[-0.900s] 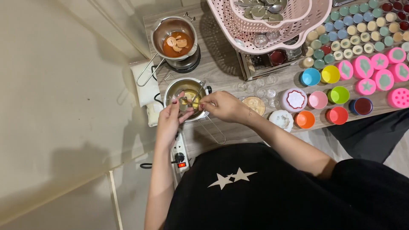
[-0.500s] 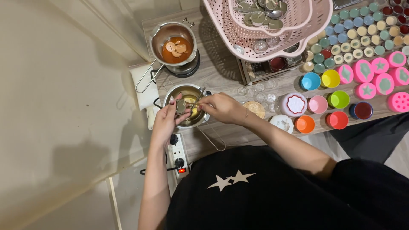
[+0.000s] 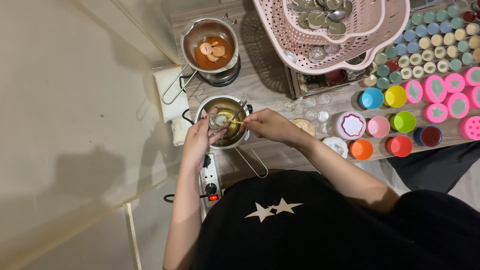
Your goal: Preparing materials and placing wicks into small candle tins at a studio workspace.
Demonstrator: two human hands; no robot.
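While both hands have stayed over the near steel pot [image 3: 227, 122], the left hand [image 3: 202, 137] now pinches a small round tin [image 3: 218, 120] and the right hand [image 3: 267, 125] grips a thin yellow stick [image 3: 235, 121].

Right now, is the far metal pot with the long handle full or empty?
Not empty. The far metal pot holds orange-brown liquid with a few pale round pieces floating in it. How deep the liquid goes, I cannot tell.

A pale cream, smooth floor [image 3: 70, 125] fills the view from seven to eleven o'clock, crossed by soft shadows under even light. A low grey-brown wood-grain desk [image 3: 265, 85] runs from twelve to three o'clock, its edge touching the floor.
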